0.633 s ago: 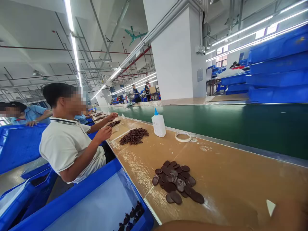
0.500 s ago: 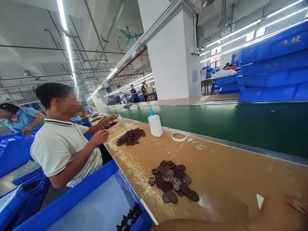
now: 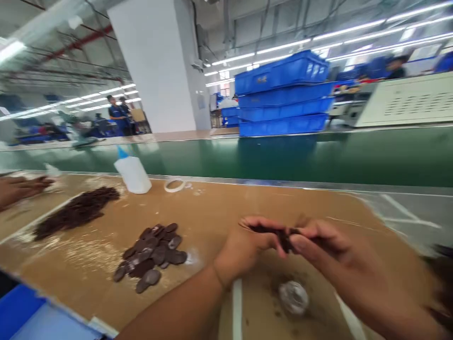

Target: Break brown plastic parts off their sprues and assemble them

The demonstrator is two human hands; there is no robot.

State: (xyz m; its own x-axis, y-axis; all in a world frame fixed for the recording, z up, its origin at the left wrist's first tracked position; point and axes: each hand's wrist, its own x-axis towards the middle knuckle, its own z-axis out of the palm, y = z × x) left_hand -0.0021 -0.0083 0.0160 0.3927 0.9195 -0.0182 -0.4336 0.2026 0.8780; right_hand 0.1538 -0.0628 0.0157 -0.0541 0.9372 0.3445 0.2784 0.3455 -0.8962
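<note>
Dark brown piece (image 3: 288,238) sits between the two hands, above the tan work surface (image 3: 219,203); blurred, exact shape not readable. Left hand (image 3: 246,243) is closed on it, thumb underneath, fingers curled over; right hand (image 3: 327,245) pinches its near side between thumb and fingers, narrow grip; fingertips of both hands close together.

Below the hands, a clear round object (image 3: 294,297) on the surface, small dark specks near it; pale strip (image 3: 237,307) runs beside it, on its left. Pile of brown oval pieces (image 3: 154,255) well left of the hands, loosely stacked, some shiny; farther left, heap of thin dark pieces (image 3: 78,210).

Behind the piles: white bottle (image 3: 133,174) with blue nozzle (image 3: 122,152), looks tilted; off-white ring (image 3: 174,190) lies flat just right of it, near the edge of the green belt (image 3: 219,160). Stacked blue crates (image 3: 283,101) beyond the belt; blue bin (image 3: 21,307) at lower left. Another person's hand (image 3: 26,189) at the left edge; dark cluster (image 3: 444,278) at the right edge, too blurred to identify.
</note>
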